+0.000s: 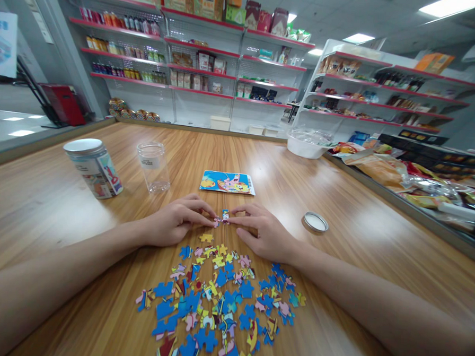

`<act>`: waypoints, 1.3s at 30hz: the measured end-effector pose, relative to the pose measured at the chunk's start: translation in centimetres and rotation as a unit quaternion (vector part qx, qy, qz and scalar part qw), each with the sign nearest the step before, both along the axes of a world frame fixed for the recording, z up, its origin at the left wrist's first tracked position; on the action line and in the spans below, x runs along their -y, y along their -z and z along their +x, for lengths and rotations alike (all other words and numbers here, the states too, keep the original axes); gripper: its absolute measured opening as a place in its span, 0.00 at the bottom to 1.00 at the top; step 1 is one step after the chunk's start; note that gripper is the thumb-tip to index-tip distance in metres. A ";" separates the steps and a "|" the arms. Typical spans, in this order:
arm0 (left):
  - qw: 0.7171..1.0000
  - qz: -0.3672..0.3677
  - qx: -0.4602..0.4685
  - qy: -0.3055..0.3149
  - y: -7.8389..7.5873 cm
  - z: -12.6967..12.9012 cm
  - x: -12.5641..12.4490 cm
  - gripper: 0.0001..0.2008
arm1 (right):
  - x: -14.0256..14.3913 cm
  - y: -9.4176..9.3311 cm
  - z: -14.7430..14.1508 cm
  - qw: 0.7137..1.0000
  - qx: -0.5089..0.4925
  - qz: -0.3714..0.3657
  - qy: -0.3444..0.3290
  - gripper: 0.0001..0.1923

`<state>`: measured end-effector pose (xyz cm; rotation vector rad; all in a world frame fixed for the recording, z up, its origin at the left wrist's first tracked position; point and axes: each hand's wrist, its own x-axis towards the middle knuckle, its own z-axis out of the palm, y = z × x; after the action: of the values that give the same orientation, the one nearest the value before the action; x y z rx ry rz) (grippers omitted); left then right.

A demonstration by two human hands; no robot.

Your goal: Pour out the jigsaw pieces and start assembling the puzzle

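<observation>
My left hand (178,218) rests on the wooden table with its fingertips on a small pinkish puzzle piece (216,222). Opposite it, my right hand (261,229) has its index fingertip against another puzzle piece (225,216), blue, white and dark; its thumb stands apart. The two pieces lie side by side and seem to touch; whether they interlock I cannot tell. Just beyond the hands lies a cartoon picture card (227,183). A yellow puzzle piece (206,238) sits nearer to me, before a spread of loose, mostly blue puzzle pieces (223,299).
A lidded can with a printed label (93,168) and a clear open jar (153,168) stand at the left. At the right lies a round silver lid (315,222). Farther back are a white basket (309,143), packaged goods (416,179) and stocked shelves (204,49).
</observation>
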<state>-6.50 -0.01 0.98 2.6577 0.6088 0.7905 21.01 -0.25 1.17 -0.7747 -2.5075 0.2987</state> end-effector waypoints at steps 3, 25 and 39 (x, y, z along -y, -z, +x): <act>1.000 -0.004 0.011 -0.016 -0.1 0.1 0.2 0.20 | 0.0 0.0 0.0 1.000 -0.005 -0.001 -0.002 0.19; 1.000 -0.012 -0.011 -0.011 -1.1 0.4 1.2 0.09 | 0.1 -1.6 0.8 0.936 -0.018 -0.312 -0.163 0.13; 0.996 0.014 -0.089 0.000 -1.1 0.5 1.2 0.25 | -0.1 -1.4 0.9 0.965 -0.060 -0.232 -0.102 0.05</act>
<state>-6.05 -1.25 2.05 2.7750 0.6460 0.5691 21.92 -0.15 2.56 -0.6413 -2.4285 1.0026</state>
